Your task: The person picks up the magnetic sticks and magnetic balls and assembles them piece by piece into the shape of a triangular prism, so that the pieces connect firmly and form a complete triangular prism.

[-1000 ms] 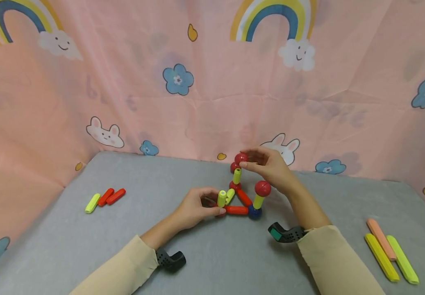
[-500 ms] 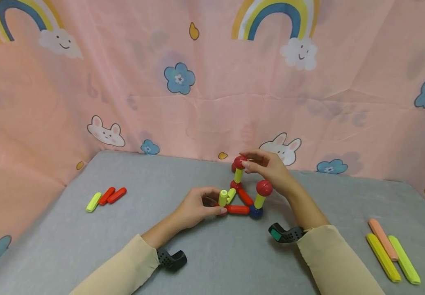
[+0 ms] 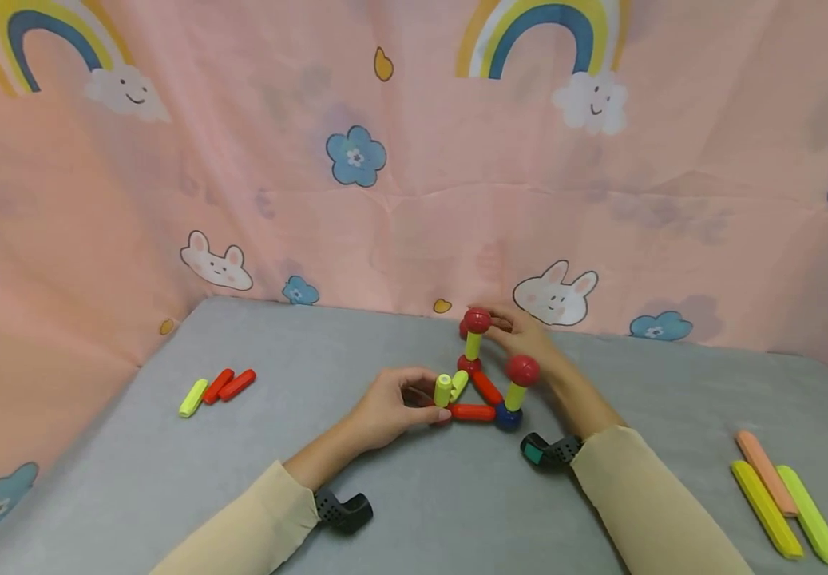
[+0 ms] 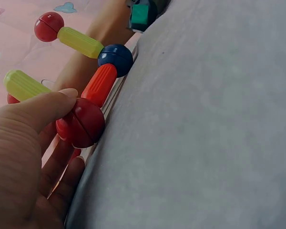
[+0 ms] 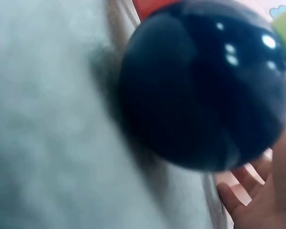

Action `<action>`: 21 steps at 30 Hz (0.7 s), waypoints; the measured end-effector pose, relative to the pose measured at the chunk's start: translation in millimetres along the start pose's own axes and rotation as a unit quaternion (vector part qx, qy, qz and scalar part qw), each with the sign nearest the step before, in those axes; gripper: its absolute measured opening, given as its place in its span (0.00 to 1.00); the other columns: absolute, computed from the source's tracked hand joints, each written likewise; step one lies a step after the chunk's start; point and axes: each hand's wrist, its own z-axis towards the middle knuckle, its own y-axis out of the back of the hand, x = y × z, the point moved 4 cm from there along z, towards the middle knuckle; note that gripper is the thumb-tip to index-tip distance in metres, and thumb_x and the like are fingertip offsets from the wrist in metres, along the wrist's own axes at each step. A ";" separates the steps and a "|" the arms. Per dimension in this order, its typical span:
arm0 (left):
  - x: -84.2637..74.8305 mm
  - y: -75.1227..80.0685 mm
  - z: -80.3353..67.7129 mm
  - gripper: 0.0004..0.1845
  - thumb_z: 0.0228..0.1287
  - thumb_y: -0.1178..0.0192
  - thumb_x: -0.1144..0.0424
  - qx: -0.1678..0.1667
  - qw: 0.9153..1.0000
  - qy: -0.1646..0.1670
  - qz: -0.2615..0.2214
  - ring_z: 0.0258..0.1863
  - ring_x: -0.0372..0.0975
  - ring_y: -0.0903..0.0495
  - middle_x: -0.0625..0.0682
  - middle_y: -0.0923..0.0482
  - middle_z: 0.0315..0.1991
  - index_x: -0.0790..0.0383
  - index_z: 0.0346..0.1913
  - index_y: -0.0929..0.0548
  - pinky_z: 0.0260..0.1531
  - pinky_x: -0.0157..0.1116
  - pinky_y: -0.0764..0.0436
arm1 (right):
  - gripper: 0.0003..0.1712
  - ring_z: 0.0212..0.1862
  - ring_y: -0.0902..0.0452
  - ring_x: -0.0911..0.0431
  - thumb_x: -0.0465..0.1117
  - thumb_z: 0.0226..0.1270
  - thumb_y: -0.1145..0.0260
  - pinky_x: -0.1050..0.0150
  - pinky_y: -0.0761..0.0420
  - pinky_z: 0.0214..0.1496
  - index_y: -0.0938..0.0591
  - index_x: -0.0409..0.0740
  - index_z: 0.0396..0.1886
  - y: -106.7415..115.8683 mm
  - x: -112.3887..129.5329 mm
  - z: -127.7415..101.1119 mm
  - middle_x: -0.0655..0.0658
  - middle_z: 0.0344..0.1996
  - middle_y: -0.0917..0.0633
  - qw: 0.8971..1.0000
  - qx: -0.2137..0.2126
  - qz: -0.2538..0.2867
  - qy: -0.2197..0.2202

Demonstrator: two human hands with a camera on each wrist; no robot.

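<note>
A triangle of magnetic sticks and balls stands on the grey cloth. My left hand [image 3: 392,411] pinches the red ball [image 4: 83,123] at its left corner, thumb on top and fingers behind. From this ball rises a yellow-green stick [image 3: 442,390] with a bare top. The back post carries a red ball [image 3: 477,320]; the post on the blue ball [image 3: 509,416] bears another red ball [image 3: 523,370]. My right hand [image 3: 524,339] is behind the back post, near a further red ball [image 3: 464,329], its fingertips partly hidden. In the right wrist view, its loosely bent fingers show beyond the blue ball.
At left on the cloth lie two short red sticks [image 3: 237,385] and a yellow-green one [image 3: 193,398]. Several longer sticks, yellow [image 3: 766,509], orange [image 3: 767,473] and lime [image 3: 811,515], lie at the right. A pink printed curtain [image 3: 414,231] hangs along the back.
My right hand has set the red ball on the back post, let it go and moved behind it. My left hand has kept its hold on the corner ball.
</note>
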 end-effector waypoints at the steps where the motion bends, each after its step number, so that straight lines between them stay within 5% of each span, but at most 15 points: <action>1: -0.6 -1.6 0.3 0.18 0.59 0.27 0.63 0.002 1.000 0.001 -0.001 0.42 0.35 0.17 0.56 0.13 0.45 0.61 0.52 0.14 0.47 0.30 0.18 | 0.25 0.74 0.35 0.39 0.42 0.78 0.42 0.35 0.38 0.75 0.27 0.46 0.72 -0.8 -1.2 -0.2 0.39 0.71 0.27 1.000 0.003 -0.011 0.005; 10: -3.3 -4.5 1.5 0.18 0.58 0.27 0.65 0.001 1.000 -0.004 -0.013 0.42 0.35 0.17 0.57 0.13 0.45 0.62 0.52 0.14 0.46 0.29 0.19 | 0.20 0.60 0.26 0.41 0.35 0.68 0.33 0.39 0.31 0.71 0.20 0.38 0.59 -4.7 -5.0 -0.4 0.36 0.55 0.17 0.990 0.004 -0.126 0.071; 15: -1.4 -3.0 -0.5 0.17 0.59 0.27 0.64 0.002 1.000 -0.001 -0.008 0.42 0.35 0.17 0.57 0.13 0.45 0.61 0.52 0.14 0.46 0.30 0.19 | 0.18 0.52 0.25 0.44 0.36 0.67 0.31 0.44 0.24 0.63 0.19 0.38 0.56 -6.2 -9.2 -3.3 0.36 0.48 0.18 0.989 -0.017 -0.137 0.053; 21: 1.9 -1.2 -1.1 0.18 0.60 0.28 0.63 0.000 1.000 0.003 -0.007 0.43 0.36 0.18 0.57 0.13 0.45 0.61 0.52 0.14 0.47 0.30 0.19 | 0.25 0.56 0.25 0.42 0.39 0.68 0.31 0.40 0.25 0.66 0.22 0.40 0.64 -5.6 -14.2 -10.0 0.34 0.54 0.18 0.994 -0.045 -0.090 0.041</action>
